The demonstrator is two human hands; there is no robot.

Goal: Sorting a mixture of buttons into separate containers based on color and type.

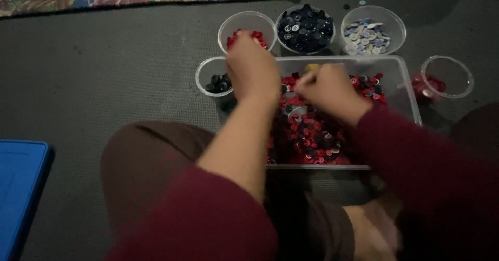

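Red buttons [312,136] fill the clear bin [400,79]; right hand [327,89] pinches there, left hand [253,66] grip unclear over a cup [247,22].

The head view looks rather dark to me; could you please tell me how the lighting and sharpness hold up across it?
The head view is dim overall, with the grey mat in murky shade; both the left hand and right hand are smeared by motion blur; the buttons in the clear tray show as soft red specks; the near sleeves and lap fall almost into black.
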